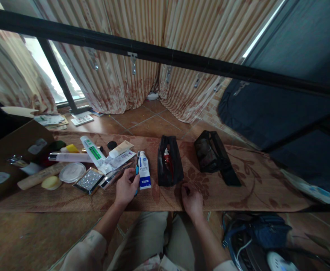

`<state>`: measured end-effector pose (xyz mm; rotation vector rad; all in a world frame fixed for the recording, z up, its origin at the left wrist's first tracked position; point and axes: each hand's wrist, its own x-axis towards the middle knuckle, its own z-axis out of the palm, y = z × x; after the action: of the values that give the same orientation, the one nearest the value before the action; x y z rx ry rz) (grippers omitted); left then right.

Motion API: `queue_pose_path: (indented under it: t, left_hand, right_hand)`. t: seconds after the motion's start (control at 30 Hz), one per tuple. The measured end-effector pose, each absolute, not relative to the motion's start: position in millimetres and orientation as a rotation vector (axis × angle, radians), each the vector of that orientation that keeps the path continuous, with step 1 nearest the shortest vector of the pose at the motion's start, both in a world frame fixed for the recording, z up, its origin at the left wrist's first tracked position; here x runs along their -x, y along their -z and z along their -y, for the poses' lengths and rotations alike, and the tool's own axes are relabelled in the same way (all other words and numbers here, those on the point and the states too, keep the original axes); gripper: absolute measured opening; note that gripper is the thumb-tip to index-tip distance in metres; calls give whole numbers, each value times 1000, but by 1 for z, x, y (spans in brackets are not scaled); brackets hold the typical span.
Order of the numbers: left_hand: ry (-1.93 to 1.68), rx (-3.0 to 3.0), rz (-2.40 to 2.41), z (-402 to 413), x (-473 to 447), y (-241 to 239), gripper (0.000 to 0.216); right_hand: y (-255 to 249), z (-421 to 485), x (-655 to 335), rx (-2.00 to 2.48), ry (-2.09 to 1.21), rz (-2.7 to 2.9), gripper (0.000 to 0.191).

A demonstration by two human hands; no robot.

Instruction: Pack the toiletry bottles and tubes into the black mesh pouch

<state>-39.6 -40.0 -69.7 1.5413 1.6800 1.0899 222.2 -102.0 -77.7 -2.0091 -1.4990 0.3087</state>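
Note:
My left hand (127,187) has its thumb and fingers closed around a blue toothbrush (137,171), whose dark head points away from me. Right beside the brush lies a white and blue toothpaste tube (144,170). A black mesh pouch (178,165) stands unzipped in front of me, with a red item (168,162) inside. My right hand (192,200) rests on the cloth by the pouch's near right corner, fingers curled and nothing visible in them. Further right is a second black mesh pouch (207,152) with its flap folded out.
Left of my hands lie a glittery square case (89,180), a round clear tub (72,172), a yellow sponge (51,183), a green and white tube (93,151) and several other toiletries. A cardboard box (26,150) stands far left. A dark bar (170,55) crosses beyond the patterned cloth (255,188).

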Motion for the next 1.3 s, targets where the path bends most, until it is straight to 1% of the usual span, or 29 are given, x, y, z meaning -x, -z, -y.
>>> queue_pose_path:
  t: [0.43, 0.67, 0.77, 0.9, 1.07, 1.3]
  left_hand:
    - [-1098, -1487, -1650, 41, 40, 58, 27]
    - [-1245, -1203, -1472, 41, 41, 48, 32]
    - [-1280, -1008, -1376, 44, 39, 35, 35]
    - [-1290, -800, -1266, 49, 31, 5, 40]
    - [-1293, -773, -1116, 50, 14, -31, 46]
    - [-1238, -827, -953, 48, -15, -52, 50]
  right_hand:
    - [77, 102, -221, 2020, -312, 1522, 26]
    - [84, 102, -221, 2047, -343, 1511, 32]
    - [88, 101, -221, 2069, -358, 1487, 33]
    - [92, 100, -221, 2092, -405, 1473, 33]
    - [99, 99, -224, 2108, -447, 1443, 33]
    - [108, 95, -229, 2084, -546, 1473, 34]
